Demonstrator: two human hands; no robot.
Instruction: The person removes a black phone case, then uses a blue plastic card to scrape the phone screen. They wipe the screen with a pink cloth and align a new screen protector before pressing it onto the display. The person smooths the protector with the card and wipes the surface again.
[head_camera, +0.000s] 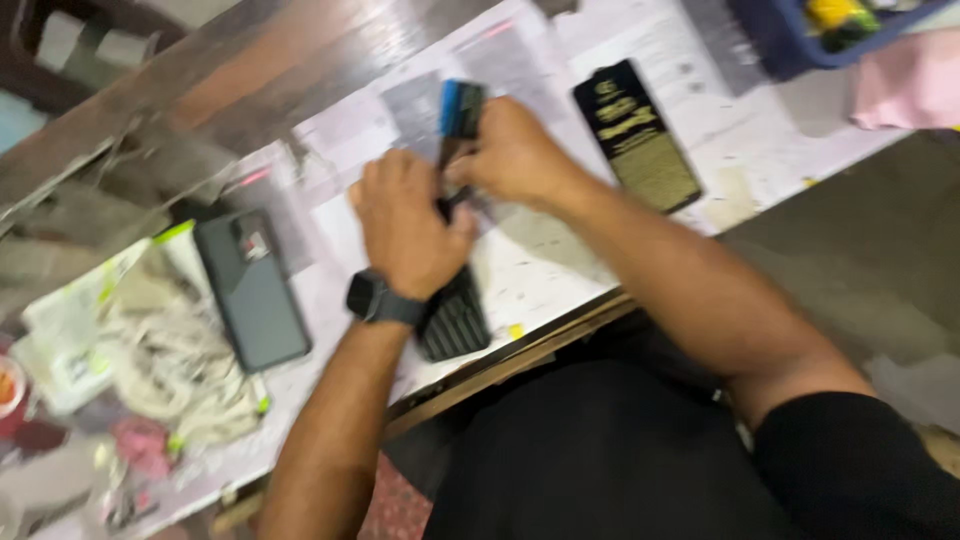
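Note:
My left hand (408, 228), with a black watch on the wrist, grips a long dark ribbed object (455, 318) that runs under the palm. Its upper end, with a blue patch (461, 106), sticks out above my fingers. My right hand (512, 152) pinches that same object near the top, close beside my left hand. Both hands hover over a worktable (560, 270) covered in white printed paper. Motion blur hides what the object is.
A dark phone (252, 290) lies left of my hands. A black rectangular package with gold print (637, 138) lies to the right. Crumpled paper and cloth scraps (150, 350) pile at the left edge. A blue bin (790, 35) and pink cloth (915, 80) sit top right.

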